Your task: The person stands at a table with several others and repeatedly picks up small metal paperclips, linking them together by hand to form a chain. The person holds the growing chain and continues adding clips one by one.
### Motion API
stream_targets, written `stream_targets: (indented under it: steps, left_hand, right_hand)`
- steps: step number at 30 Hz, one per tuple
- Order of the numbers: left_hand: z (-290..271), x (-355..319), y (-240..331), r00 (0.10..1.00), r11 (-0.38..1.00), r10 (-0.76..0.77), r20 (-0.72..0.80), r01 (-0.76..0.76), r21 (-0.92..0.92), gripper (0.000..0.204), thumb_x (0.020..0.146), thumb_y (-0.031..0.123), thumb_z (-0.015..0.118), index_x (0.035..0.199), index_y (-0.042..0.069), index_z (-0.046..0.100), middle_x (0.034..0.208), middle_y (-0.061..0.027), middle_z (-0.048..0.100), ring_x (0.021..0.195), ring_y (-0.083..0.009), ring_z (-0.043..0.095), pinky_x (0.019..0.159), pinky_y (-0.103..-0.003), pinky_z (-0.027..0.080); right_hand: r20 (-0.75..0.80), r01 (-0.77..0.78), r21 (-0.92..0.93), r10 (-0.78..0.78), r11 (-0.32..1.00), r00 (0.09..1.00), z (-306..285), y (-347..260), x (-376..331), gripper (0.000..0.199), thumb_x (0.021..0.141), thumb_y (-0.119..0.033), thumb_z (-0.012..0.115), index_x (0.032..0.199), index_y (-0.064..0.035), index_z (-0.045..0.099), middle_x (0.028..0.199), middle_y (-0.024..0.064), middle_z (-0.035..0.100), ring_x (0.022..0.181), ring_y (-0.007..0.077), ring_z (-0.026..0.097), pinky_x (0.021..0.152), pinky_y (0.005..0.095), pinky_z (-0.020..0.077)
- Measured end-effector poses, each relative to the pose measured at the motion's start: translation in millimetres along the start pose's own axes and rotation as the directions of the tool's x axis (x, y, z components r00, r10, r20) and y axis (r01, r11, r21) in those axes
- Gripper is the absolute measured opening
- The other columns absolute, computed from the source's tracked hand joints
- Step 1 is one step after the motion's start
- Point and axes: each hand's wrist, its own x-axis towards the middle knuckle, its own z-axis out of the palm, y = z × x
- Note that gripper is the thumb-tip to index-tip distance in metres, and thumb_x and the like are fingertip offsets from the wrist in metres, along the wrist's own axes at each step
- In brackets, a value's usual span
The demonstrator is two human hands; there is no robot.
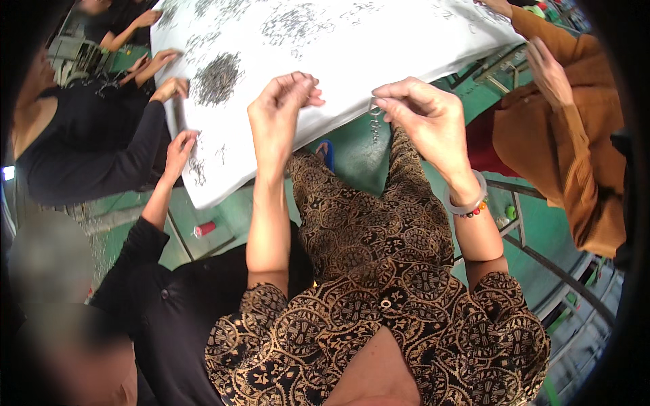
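My right hand (430, 118) is raised just off the table's near edge, thumb and index finger pinched. From them hangs a thin metal chain (375, 128), its small links dangling over the gap between the table and my lap. My left hand (281, 101) is held up over the table's near edge to its left, fingers bent in and thumb against them. Whatever lies between those fingertips, if anything, is too small to make out. A dense pile of small dark metal pieces (217, 79) rests on the white-covered table (352, 64), beyond my left hand.
More small pieces (291, 26) are scattered farther back on the table. Co-workers in black sit along the left side, one hand (180, 152) at the table's corner. A person in a brown sleeve (575, 149) is at the right. A red can (204, 229) lies on the green floor.
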Motion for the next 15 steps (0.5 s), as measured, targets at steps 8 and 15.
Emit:
stream_targets:
  steps: [8, 15]
  left_hand:
    - [53, -40, 9, 0.882, 0.829, 0.415, 0.221, -0.467, 0.306, 0.016, 0.081, 0.001, 0.070, 0.096, 0.002, 0.065, 0.103, -0.0096, 0.065, 0.096, -0.0228, 0.064, 0.082, -0.032, 0.051]
    - [57, -52, -2, 0.937, 0.919, 0.319, 0.143, -0.343, 0.192, 0.013, 0.091, 0.003, 0.062, 0.103, 0.000, 0.060, 0.105, -0.0117, 0.068, 0.100, -0.0195, 0.065, 0.089, -0.031, 0.050]
  right_hand:
    - [-0.126, -0.013, 0.104, 0.026, 0.994, 0.992, 4, -3, -11, 0.012, 0.084, 0.006, 0.066, 0.095, 0.0042, 0.070, 0.087, 0.0076, 0.069, 0.073, 0.0107, 0.065, 0.065, 0.0227, 0.0517]
    - [-0.063, 0.124, -0.004, -0.124, 0.992, 0.990, 6, -5, -19, 0.015, 0.083, 0.009, 0.066, 0.097, 0.0058, 0.069, 0.086, 0.0102, 0.068, 0.071, 0.0110, 0.061, 0.063, 0.0220, 0.0496]
